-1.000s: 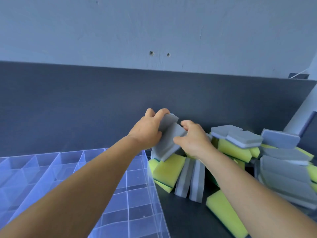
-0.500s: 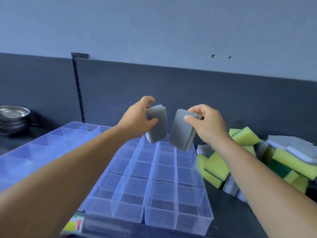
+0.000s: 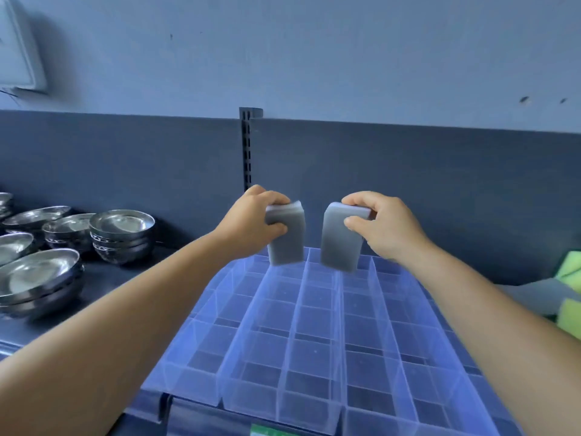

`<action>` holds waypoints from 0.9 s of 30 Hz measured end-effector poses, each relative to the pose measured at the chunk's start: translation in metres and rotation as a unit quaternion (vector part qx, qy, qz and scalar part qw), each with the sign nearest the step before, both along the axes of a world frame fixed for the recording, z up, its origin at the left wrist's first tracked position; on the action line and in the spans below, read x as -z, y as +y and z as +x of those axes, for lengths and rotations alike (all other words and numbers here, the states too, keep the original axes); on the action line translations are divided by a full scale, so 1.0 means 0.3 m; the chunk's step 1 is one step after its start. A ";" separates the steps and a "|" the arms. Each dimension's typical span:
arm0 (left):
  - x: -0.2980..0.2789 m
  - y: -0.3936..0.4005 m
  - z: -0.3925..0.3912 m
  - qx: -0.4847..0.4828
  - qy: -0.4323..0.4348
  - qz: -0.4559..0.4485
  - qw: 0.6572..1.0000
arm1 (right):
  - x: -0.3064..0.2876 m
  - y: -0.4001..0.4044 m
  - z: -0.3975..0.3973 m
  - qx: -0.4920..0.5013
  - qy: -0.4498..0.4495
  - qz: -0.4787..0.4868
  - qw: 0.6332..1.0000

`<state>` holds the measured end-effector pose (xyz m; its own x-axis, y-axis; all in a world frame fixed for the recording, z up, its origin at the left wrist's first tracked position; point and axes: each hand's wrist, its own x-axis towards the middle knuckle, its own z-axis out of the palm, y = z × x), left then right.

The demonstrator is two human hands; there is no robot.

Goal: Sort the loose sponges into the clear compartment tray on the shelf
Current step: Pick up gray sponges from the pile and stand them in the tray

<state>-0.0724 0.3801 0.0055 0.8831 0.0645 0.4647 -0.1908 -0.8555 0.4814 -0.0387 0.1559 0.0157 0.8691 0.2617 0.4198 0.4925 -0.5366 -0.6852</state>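
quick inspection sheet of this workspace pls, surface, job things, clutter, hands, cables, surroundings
surface: dark shelf, bears the tray and bowls
job's things: clear compartment tray, visible compartments empty; grey sponge in left hand and grey sponge in right hand, both held upright over the tray's far end; loose sponges at the right edge
clutter: stacked steel bowls left of the tray
grippers: left hand and right hand each grip one sponge near its top
cables: nothing seen
surroundings: dark back panel with slotted upright, pale wall above
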 end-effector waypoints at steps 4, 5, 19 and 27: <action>-0.001 0.196 0.032 0.002 0.005 0.025 1.000 | 0.006 0.187 0.017 0.009 0.002 0.002 1.000; -0.001 0.240 0.041 0.000 0.001 0.035 0.999 | 0.010 0.227 0.024 0.013 0.002 0.002 1.000; 0.076 0.473 0.205 -0.001 0.024 0.041 0.999 | 0.101 0.534 0.163 0.049 -0.030 -0.063 0.996; 0.125 0.446 0.248 0.008 0.081 0.164 0.983 | 0.163 0.558 0.212 0.057 -0.031 -0.149 0.987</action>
